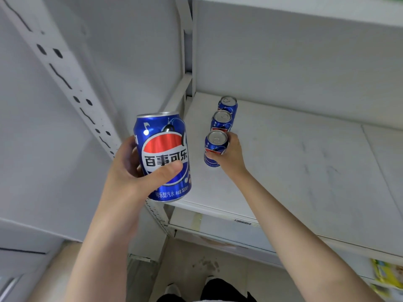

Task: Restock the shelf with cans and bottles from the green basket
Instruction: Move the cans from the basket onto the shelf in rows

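Left grip (pixel 130 171) clamps raised can (pixel 163 136), at 9 o'clock. Right grip (pixel 231 158) clamps front can (pixel 216 139) on shelf (pixel 294 166); mid can (pixel 222 118), back can (pixel 228 103) at its 12 o'clock.

I read 百事可乐 across the Pepsi globe on the near can (pixel 162 158), with 可乐型汽水 and 净含量 330 along its base. The print on the front shelf can (pixel 216 139) and the shelf-edge barcode label (pixel 242 222) is too small for me.
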